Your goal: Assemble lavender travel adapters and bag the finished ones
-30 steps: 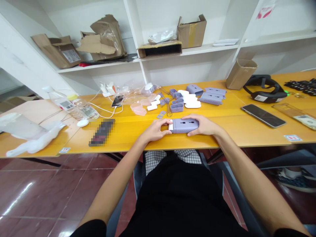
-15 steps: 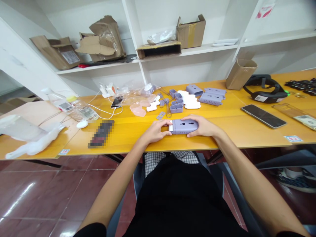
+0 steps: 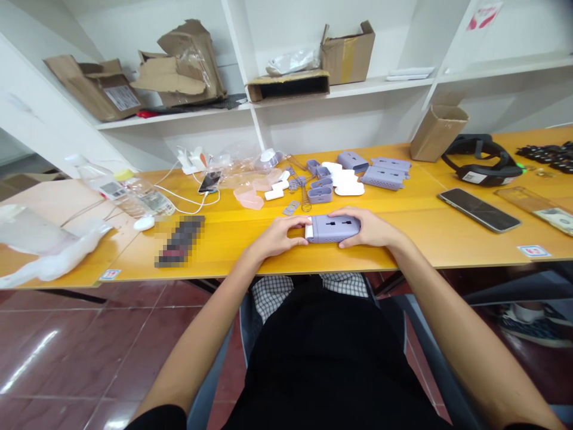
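Observation:
A light purple plastic casing (image 3: 335,224) with two dark cut-outs in its top lies on its side near the table's front edge. My right hand (image 3: 372,229) is wrapped around its right end, thumb at the near side and fingers at the far side. From the left end sticks a white block-like piece (image 3: 308,230). The thumb and fingers of my left hand (image 3: 281,235) pinch at this white piece. Just beyond are purple cup-shaped parts (image 3: 320,195), a metal spring (image 3: 305,200), white flat pieces (image 3: 349,188) and another purple casing (image 3: 382,177).
Pink pieces (image 3: 248,198) and clear plastic wrap (image 3: 233,170) lie left of the parts. Farther left are plastic bottles (image 3: 105,185) and a cable. On the right are a phone (image 3: 478,209), a black headset (image 3: 483,164) and a cardboard box (image 3: 439,132). Shelves (image 3: 380,86) stand behind.
My view has shifted slightly. Both hands keep their grip, and the casing with its white end piece stays almost in the same place.

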Tool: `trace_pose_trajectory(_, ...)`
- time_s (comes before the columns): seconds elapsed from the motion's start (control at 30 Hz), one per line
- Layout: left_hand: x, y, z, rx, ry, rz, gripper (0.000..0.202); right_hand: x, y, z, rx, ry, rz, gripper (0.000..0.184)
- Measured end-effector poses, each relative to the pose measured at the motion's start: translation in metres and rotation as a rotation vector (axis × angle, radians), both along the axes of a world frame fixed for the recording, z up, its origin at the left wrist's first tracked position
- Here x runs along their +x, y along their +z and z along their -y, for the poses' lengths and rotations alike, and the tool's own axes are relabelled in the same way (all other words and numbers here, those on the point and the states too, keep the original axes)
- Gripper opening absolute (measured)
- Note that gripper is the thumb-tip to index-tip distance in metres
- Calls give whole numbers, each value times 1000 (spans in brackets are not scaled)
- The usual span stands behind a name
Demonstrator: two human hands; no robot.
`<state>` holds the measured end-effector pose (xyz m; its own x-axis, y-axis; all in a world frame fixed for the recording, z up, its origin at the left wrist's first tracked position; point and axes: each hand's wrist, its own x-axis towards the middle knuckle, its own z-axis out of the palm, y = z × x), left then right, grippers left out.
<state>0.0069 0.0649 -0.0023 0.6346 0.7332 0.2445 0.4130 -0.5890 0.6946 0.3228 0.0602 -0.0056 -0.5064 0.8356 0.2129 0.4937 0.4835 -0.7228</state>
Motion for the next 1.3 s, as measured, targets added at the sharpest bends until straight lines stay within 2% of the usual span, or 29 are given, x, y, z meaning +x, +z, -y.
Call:
trace_pose_trajectory(0.6, 2, -3, -1, 32, 37, -19, 46, 2, -4, -2, 2, -7, -24, 81)
trace_pose_trajectory(1.3, 6, 2, 3, 48, 51, -19, 43, 1, -4, -1, -6, -9, -36, 81)
